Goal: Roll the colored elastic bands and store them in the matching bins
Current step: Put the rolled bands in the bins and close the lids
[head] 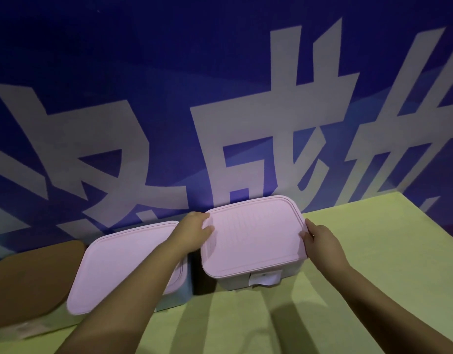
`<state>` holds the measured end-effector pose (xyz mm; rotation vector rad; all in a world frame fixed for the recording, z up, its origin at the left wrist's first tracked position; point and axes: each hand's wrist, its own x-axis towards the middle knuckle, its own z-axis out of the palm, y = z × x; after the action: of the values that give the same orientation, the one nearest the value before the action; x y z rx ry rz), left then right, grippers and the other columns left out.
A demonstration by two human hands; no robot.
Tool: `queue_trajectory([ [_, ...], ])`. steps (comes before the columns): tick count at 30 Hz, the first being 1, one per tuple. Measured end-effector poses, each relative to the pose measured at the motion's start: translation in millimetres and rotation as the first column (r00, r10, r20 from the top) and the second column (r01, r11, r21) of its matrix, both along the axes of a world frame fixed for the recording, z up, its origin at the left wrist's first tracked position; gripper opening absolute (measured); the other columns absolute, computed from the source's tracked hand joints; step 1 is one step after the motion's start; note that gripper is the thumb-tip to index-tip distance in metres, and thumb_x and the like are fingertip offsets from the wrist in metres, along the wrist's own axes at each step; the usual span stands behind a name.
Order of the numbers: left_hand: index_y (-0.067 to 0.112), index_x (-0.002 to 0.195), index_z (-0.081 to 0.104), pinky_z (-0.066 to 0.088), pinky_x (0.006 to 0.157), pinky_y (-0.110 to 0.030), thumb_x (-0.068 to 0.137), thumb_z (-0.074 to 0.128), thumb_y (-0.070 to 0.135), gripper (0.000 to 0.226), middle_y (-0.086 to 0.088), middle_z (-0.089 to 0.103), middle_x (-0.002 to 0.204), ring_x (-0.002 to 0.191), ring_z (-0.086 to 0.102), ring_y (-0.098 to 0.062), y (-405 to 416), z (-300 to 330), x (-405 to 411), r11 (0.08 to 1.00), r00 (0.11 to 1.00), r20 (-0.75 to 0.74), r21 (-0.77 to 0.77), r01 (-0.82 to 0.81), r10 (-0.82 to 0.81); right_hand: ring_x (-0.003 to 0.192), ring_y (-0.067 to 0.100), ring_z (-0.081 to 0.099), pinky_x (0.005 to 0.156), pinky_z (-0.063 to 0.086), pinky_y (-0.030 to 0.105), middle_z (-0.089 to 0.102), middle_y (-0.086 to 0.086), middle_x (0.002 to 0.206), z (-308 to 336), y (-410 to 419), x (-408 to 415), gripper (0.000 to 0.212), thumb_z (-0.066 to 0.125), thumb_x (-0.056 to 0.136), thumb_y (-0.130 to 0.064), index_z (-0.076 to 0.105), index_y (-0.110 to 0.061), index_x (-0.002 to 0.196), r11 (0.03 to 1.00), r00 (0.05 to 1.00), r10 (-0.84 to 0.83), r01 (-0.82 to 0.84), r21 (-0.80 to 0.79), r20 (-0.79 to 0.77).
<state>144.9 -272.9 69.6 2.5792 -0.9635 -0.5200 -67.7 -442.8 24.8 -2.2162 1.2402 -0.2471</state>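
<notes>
Gripping the pink lid (251, 241) by opposite edges, my left hand (194, 229) and right hand (320, 238) should lift evenly off its bin (248, 282).

Matt pink plastic lid (251, 236) with fine ribs; yellow-green tabletop (373, 231) looks cloth-covered.
</notes>
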Motion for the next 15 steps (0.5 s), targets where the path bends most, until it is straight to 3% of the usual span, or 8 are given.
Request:
queue_trajectory([
  [3, 0.011, 0.134, 0.048, 0.043, 0.093, -0.033, 0.094, 0.054, 0.018, 0.041, -0.01, 0.053, 0.133, 0.113, 0.053, -0.027, -20.7, -14.2, 19.1, 0.99, 0.983, -0.122, -0.023, -0.14, 0.136, 0.108, 0.025, 0.057, 0.092, 0.047, 0.033, 0.058, 0.009, 0.125, -1.3, -1.8, 0.6, 0.038, 0.045, 0.098, -0.023, 0.047, -0.011, 0.133, 0.999, 0.999, -0.027, 0.026, 0.022, 0.041],
  [6, 0.007, 0.113, 0.063, 0.043, 0.079, -0.03, 0.092, 0.055, 0.011, 0.023, -0.013, 0.063, 0.114, 0.093, 0.054, -0.025, -29.0, -27.9, 31.1, 0.964, 0.959, -0.163, -0.098, -0.249, 0.231, 0.11, 0.026, 0.057, 0.094, 0.047, 0.039, 0.056, 0.006, 0.131, 1.1, -10.3, 2.1, 0.044, 0.055, 0.093, -0.019, 0.047, -0.014, 0.136, 0.981, 0.985, -0.09, 0.062, 0.185, 0.148],
  [10, 0.01, 0.103, 0.066, 0.044, 0.071, -0.03, 0.092, 0.052, 0.007, 0.017, -0.014, 0.063, 0.107, 0.091, 0.055, -0.029, -34.9, -34.3, 34.3, 0.938, 0.933, -0.177, -0.098, -0.332, 0.312, 0.11, 0.026, 0.057, 0.097, 0.048, 0.042, 0.054, 0.007, 0.132, -0.3, -13.4, -0.1, 0.046, 0.055, 0.093, -0.015, 0.045, -0.012, 0.137, 0.964, 0.974, -0.084, 0.025, 0.264, 0.212],
  [12, 0.009, 0.102, 0.066, 0.046, 0.071, -0.031, 0.092, 0.051, 0.006, 0.019, -0.013, 0.062, 0.104, 0.09, 0.055, -0.029, -39.9, -31.6, 37.4, 0.952, 0.944, -0.147, -0.042, -0.303, 0.294, 0.114, 0.027, 0.055, 0.098, 0.046, 0.041, 0.052, 0.007, 0.135, -0.7, -14.1, 1.2, 0.045, 0.053, 0.094, -0.017, 0.044, -0.012, 0.138, 0.979, 0.987, -0.031, -0.001, 0.205, 0.155],
  [15, 0.004, 0.105, 0.067, 0.052, 0.082, -0.035, 0.091, 0.053, 0.005, 0.02, -0.013, 0.061, 0.102, 0.095, 0.058, -0.03, -45.2, -25.2, 42.0, 0.965, 0.957, -0.123, 0.026, -0.261, 0.262, 0.123, 0.027, 0.048, 0.101, 0.041, 0.037, 0.043, 0.007, 0.143, 7.1, -24.8, 10.6, 0.05, 0.052, 0.094, -0.017, 0.035, -0.012, 0.141, 0.988, 0.987, 0.149, -0.146, 0.044, -0.061],
])
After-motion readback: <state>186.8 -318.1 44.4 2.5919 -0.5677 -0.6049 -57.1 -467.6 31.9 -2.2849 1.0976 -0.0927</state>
